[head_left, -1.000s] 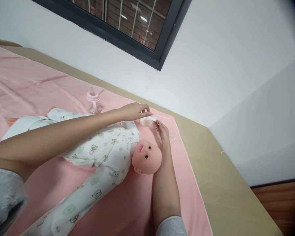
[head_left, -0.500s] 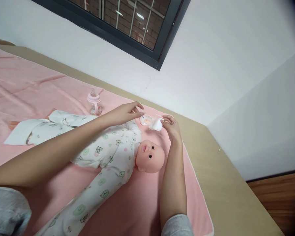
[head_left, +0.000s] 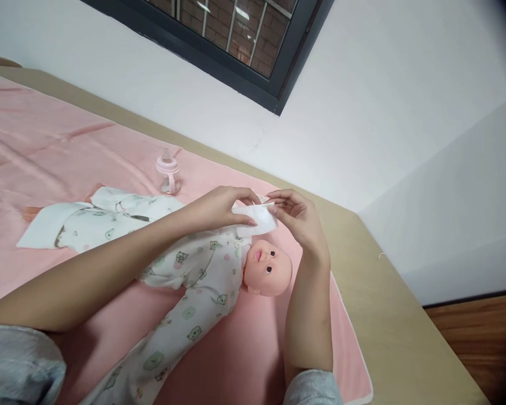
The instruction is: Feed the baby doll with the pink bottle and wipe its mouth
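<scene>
A folded white wipe [head_left: 259, 219] is stretched between my two hands, above the chest and shoulder of a baby doll [head_left: 267, 269]. My left hand [head_left: 219, 209] pinches its left end between thumb and fingers. At the right end, my right hand [head_left: 300, 216] grips it by thumb and fingertips. Behind the wipe, a small printed packet [head_left: 262, 199] is mostly hidden. The doll lies on its back in white clothes with green animal prints, its head to the right.
A pink baby bottle [head_left: 167, 171] stands upright beyond the doll. The pink blanket [head_left: 236, 349] under them covers much of a tan tabletop [head_left: 388, 315]. Behind rise a white wall [head_left: 341, 112] and a dark-framed window [head_left: 274, 93].
My left hand has moved right and down and taken hold of the wipe, which was in my right hand alone. The wipe is now spread wider and covers most of the packet.
</scene>
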